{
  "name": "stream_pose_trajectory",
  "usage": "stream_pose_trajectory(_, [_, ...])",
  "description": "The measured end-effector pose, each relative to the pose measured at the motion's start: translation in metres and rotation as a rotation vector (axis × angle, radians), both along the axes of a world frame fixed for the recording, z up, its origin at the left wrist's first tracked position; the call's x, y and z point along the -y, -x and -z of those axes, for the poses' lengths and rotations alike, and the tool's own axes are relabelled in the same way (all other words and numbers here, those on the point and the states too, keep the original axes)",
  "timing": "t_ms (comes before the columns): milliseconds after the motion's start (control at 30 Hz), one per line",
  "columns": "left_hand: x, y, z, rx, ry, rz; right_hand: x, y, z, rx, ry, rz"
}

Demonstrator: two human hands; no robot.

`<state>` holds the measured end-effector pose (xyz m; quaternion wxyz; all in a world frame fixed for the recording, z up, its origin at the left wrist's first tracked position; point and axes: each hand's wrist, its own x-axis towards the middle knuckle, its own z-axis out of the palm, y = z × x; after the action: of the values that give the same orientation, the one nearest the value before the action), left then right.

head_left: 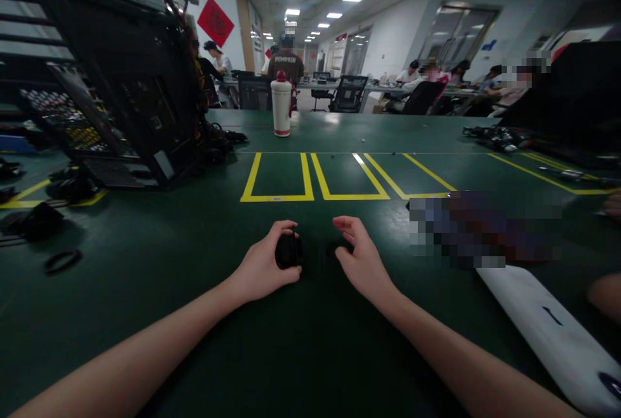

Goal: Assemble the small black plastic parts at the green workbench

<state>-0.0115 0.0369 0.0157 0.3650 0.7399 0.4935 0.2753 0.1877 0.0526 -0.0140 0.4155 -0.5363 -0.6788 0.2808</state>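
The left fingers and thumb curl around a small black thing [290,250], held by the left hand [266,264]. The right hand [363,261] has its fingers bent and apart, with nothing in them. The black thing sits between the two hands, touching the left one and apart from the right one. It looks roundish, so I can't tell which way is its long way. Under them is a dark green table [310,366]. Past the fingers are yellow tape lines [349,197], then a white cup [282,107]. Far back, people sit at desks.
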Motion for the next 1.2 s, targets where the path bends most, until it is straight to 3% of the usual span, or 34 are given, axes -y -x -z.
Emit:
stream_pose_trajectory(133, [0.001, -0.001, 0.003, -0.050, -0.053, -0.002, -0.006, -0.008, -0.009, 0.049, 0.147, -0.082])
stream_pose_trajectory(300, [0.004, -0.003, -0.001, -0.090, -0.061, 0.005, 0.002, -0.024, -0.036, 0.178, 0.314, -0.287])
stream_pose_trajectory(433, [0.012, -0.004, -0.013, -0.099, -0.042, 0.028, 0.010, -0.044, -0.052, 0.307, 0.335, -0.421])
stream_pose_trajectory(567, [0.017, -0.008, -0.019, -0.123, -0.016, 0.021, 0.011, -0.055, -0.057, 0.443, 0.311, -0.485])
stream_pose_trajectory(800, [0.011, -0.028, -0.014, -0.165, -0.147, 0.105, 0.017, -0.054, -0.063, 0.621, 0.244, -0.526])
stream_pose_trajectory(933, [0.013, -0.040, -0.018, -0.180, -0.167, 0.150, 0.023, -0.051, -0.065, 0.658, 0.228, -0.481])
stream_pose_trajectory(1200, [0.013, -0.058, -0.025, -0.352, -0.285, 0.241, 0.022, -0.044, -0.061, 0.605, 0.221, -0.389])
